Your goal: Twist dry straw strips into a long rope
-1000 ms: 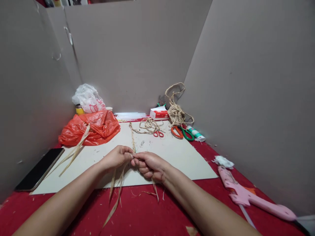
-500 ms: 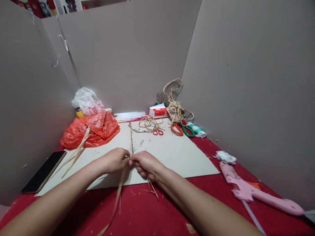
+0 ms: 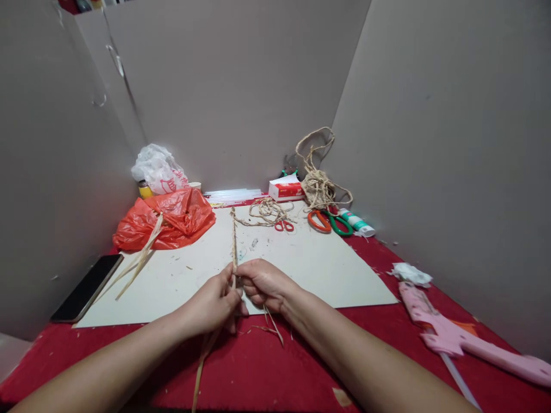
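A thin braided straw cord [image 3: 234, 244] runs from the back of the white board [image 3: 301, 275] down to my hands. My left hand [image 3: 221, 298] is closed on the cord's near end, its thumb and fingers pinching the strands. Touching it on the right, my right hand [image 3: 262, 282] pinches the cord at the same spot, fingers curled. Loose straw strands [image 3: 202, 367] hang below my left hand over the red cloth, and thinner ends [image 3: 274, 327] stick out under my right hand.
Left: a red plastic bag [image 3: 172, 221] with straw strips, and a phone [image 3: 88, 288]. Back: coiled cord [image 3: 269, 211], small red scissors [image 3: 284, 226], a rope bundle [image 3: 318, 189], larger scissors [image 3: 319, 221] and a tissue box [image 3: 285, 188]. Right: a pink glue gun [image 3: 447, 335].
My left hand has turned and shifted lower along the strands, its thumb now showing. The hanging strands have swung. The whole view has shifted slightly.
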Tool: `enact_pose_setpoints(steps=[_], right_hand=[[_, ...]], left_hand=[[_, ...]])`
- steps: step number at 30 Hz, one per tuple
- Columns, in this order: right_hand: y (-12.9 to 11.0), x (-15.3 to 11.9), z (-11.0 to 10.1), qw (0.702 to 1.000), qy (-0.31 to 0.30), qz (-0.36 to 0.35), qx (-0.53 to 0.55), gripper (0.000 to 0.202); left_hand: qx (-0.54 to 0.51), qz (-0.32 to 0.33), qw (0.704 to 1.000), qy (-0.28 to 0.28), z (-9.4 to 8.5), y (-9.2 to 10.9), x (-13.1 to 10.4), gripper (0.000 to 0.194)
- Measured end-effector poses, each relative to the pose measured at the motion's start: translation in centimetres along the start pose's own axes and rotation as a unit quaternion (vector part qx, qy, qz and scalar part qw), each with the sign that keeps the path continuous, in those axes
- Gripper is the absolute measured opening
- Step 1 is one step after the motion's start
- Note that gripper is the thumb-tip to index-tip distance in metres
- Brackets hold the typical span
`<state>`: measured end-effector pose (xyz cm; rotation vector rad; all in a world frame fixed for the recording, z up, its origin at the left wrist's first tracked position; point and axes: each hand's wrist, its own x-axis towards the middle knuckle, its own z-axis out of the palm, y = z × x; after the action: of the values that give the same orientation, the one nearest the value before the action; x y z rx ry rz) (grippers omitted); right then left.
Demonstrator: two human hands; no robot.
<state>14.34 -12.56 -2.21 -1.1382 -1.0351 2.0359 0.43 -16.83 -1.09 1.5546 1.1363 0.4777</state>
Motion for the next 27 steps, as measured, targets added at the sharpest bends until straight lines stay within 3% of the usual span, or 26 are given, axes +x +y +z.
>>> enact_pose_setpoints(steps=[3,6,7,9,11,13,15,20,23,27], right_hand=[[0.2,0.2,-0.4,0.999,-0.031,-0.003,0.012,0.015],[0.3,0.4,-0.6,0.997,-0.066,0.000,0.025,0.009],[0.3,0.5,-0.7,0.997,-0.075,0.000,0.028,0.008],[0.2,0.6,-0.7,0.996,-0.084,-0.004,0.030,0.008],[0.1,0.5,-0.8,0.996,-0.087,-0.007,0.027,0.011],[-0.1,0.4,-0.9,0.996,-0.090,-0.007,0.018,0.015],[-0.3,0.3,-1.2,0.995,-0.097,-0.009,-0.004,0.016],[-0.8,0.0,-2.2,0.983,-0.092,-0.046,-0.151,0.019],[-1.2,-0.2,-2.4,0.955,-0.051,-0.089,-0.278,0.021],[-1.6,-0.5,-2.0,0.904,-0.011,-0.136,-0.405,0.022]], left_hand=[[0.018,-0.010,1.000,0.023,-1.4,0.3,-0.9,0.058],[0.039,0.040,0.982,0.178,-3.4,0.4,-0.5,0.051],[0.017,0.051,0.978,0.202,-3.8,0.4,0.0,0.046],[-0.066,0.029,0.984,0.164,-3.9,0.2,1.1,0.035],[-0.159,-0.020,0.984,0.085,-3.5,0.0,2.1,0.022],[-0.190,-0.053,0.980,0.034,-3.0,0.0,2.8,0.014],[-0.153,-0.055,0.986,0.024,-2.8,-0.1,3.2,0.015],[-0.039,0.018,0.999,0.014,-3.5,-0.2,3.9,0.020],[-0.044,0.018,0.999,-0.006,-3.6,-0.4,4.4,0.020],[-0.107,-0.027,0.994,-0.025,-3.7,-1.0,4.8,0.022]])
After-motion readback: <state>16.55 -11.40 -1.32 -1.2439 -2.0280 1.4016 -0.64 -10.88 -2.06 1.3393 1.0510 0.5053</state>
